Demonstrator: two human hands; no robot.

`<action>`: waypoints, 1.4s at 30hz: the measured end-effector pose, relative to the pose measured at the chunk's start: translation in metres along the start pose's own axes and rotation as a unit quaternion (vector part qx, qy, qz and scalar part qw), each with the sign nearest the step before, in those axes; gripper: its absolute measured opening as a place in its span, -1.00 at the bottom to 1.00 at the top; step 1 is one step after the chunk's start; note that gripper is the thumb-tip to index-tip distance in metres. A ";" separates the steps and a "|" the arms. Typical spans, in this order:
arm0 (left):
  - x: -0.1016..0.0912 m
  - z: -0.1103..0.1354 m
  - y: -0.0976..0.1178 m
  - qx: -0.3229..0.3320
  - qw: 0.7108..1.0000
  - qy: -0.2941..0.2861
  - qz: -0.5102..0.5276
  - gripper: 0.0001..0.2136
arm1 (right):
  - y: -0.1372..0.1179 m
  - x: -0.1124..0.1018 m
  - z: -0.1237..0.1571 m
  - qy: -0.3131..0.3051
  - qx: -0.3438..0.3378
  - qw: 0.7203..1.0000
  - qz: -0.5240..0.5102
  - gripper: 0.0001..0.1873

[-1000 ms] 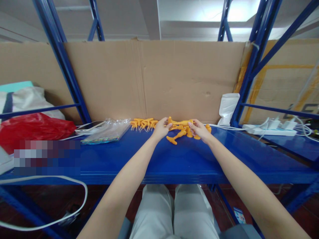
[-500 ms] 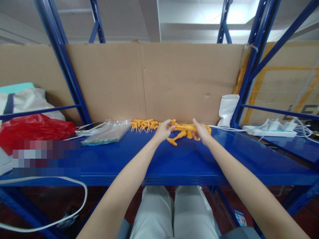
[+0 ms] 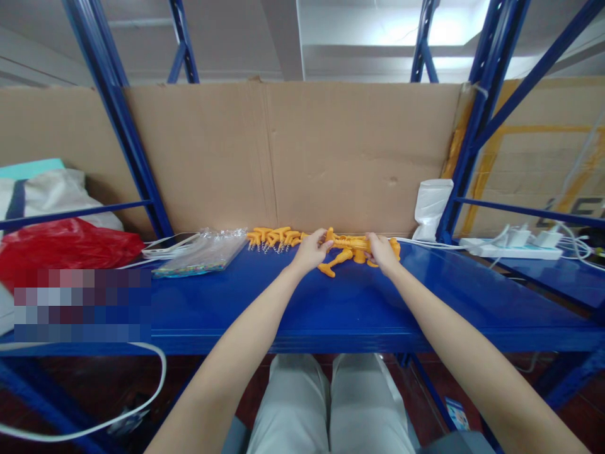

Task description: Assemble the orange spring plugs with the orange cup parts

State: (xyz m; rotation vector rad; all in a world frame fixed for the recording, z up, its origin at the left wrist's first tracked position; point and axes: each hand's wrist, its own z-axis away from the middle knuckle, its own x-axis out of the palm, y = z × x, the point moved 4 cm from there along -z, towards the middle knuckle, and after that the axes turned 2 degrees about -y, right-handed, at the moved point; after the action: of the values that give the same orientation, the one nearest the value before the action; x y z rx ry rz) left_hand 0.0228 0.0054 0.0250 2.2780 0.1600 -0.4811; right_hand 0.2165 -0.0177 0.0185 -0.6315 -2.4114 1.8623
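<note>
An orange T-handled corkscrew (image 3: 347,241) lies across between my hands, low over the blue shelf. My left hand (image 3: 309,251) is closed around its handle end on the left. At the other end, my right hand (image 3: 382,253) has its fingers closed on the orange shaft or sleeve; its exact grip is partly hidden. More orange pieces sit beneath and behind my right hand. One orange T-shaped piece (image 3: 336,261) rests just in front. To the left of my left hand, several orange corkscrews (image 3: 271,237) lie in a row with their metal spirals bare.
Left of the corkscrews are a clear plastic bag (image 3: 203,252) and a red bag (image 3: 70,246). Cardboard (image 3: 331,157) stands behind the blue shelf (image 3: 331,315). On the right are a white pouch (image 3: 432,208) and a power strip (image 3: 515,249) with cables.
My right thumb has come down from its raised position, and the right fingers have closed on the orange piece. My left hand has stayed nearly in place.
</note>
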 end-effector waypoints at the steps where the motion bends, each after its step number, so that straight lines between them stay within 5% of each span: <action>1: 0.000 0.000 0.000 0.005 1.000 -0.003 -0.013 -0.96 | 0.000 0.000 0.000 0.007 -0.001 1.000 -0.003 -0.58; 21: 0.002 0.005 0.012 0.006 0.995 -0.033 -0.090 -0.83 | -0.014 -0.009 0.004 0.082 -0.139 0.972 0.168 -0.60; 42: 0.004 0.015 0.023 -0.012 0.998 0.004 -0.056 -0.79 | -0.014 -0.005 0.007 0.071 -0.122 0.982 0.127 -0.62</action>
State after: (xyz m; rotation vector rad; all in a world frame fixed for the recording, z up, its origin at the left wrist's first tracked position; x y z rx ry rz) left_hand 0.0284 -0.0214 0.0294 2.2556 0.2964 -0.5253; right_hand 0.2152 -0.0290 0.0305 -1.0962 -2.5851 1.5408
